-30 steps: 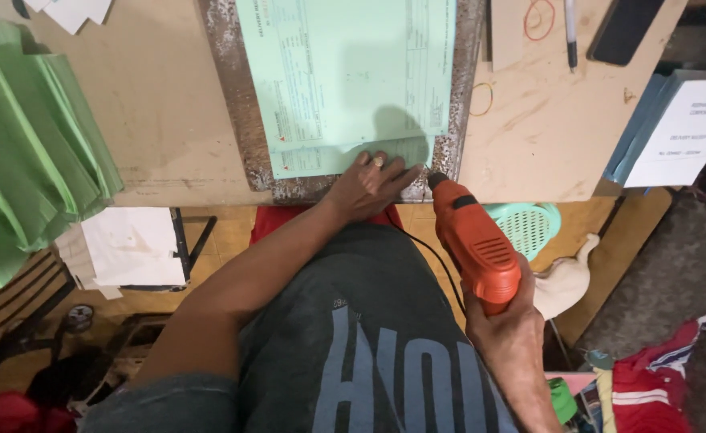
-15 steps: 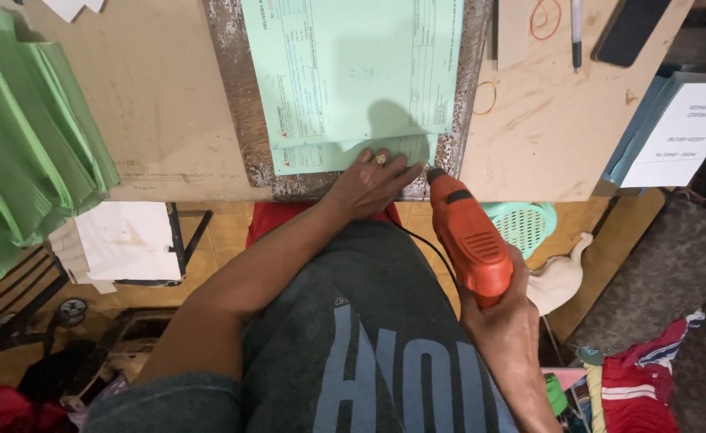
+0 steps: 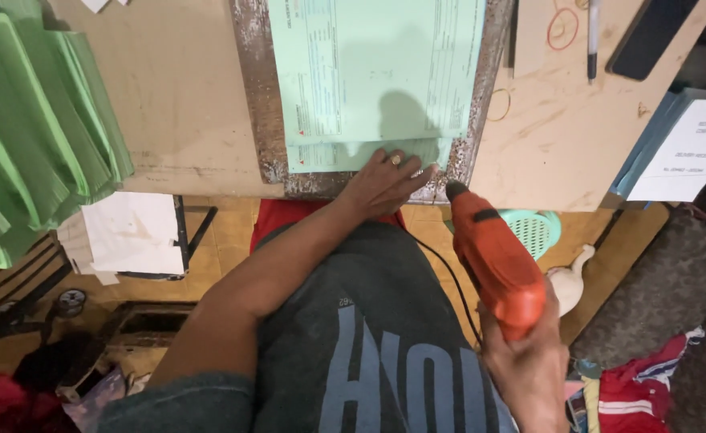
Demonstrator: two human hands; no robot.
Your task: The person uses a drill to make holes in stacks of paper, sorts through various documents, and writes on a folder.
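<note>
Left hand point(image 3: 385, 183) presses flat on green sheets point(image 3: 373, 76); right hand point(image 3: 529, 365) holds its grip around the orange drill point(image 3: 493, 256) at 4 o'clock. Bit could nick fingertips point(image 3: 427, 170) close beside it.

Warm indoor light, head shadow on paper stack point(image 3: 377, 80), dim floor edges

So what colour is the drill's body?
Orange, with a black nose: the power drill shows clearly in the head view, in the right hand.

One orange electric drill point(image 3: 493, 261), two hands, one pen point(image 3: 592, 36), two rubber bands, one black phone point(image 3: 650, 36) and one stack of green sheets point(image 3: 377, 76) were counted.
</note>
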